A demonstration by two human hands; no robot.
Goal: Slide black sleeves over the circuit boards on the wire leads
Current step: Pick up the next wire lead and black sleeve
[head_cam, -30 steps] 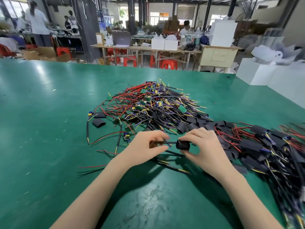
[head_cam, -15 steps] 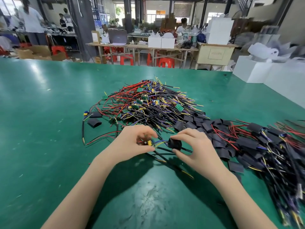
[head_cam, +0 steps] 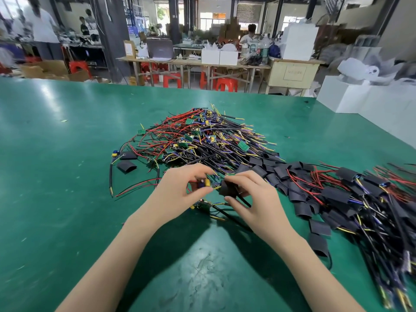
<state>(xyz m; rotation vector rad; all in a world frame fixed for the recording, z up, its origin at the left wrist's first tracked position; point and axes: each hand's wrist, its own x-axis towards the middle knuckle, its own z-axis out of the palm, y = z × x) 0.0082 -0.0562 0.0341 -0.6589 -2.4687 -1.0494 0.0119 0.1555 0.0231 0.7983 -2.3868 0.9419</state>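
A: Anything different from a second ago?

B: Yes. Back then, only pinching a black lead with the left hand (head_cam: 180, 194), no board in view between the fingers. Now gripping the circuit board (head_cam: 203, 183) itself between thumb and curled fingers, with blue and yellow parts on show.

A: And with the right hand (head_cam: 254, 199)?

B: Pinching the black sleeve (head_cam: 226, 188) between thumb and fingertips, with its open end toward the board. Already threaded onto the wire leads (head_cam: 244, 200), with a black lead trailing out the back. Drawn closer than half a second ago: just beside the board, across a short run of yellow wire, not yet over it.

A: Meaning what for the task?

B: Judging by that, past the threading, with the covering still to do. Probably calls for a straight pull leftward along the leads, keeping the sleeve's mouth round to avoid snagging on the tall parts.

A: Room to move?

B: Plenty toward the body, over green table (head_cam: 56, 154) below the wrists. Tighter ahead, with the heap of unsleeved boards (head_cam: 202, 140) just beyond the knuckles and loose sleeves (head_cam: 265, 165) close behind the right hand. Also another board (head_cam: 202, 204) directly beneath the hands; worth not dragging along.

A: And the finished ones?

B: Piled at the right (head_cam: 351, 194), well apart from the left hand. More green table at the left, with a stray sleeve (head_cam: 126, 166) lying there.
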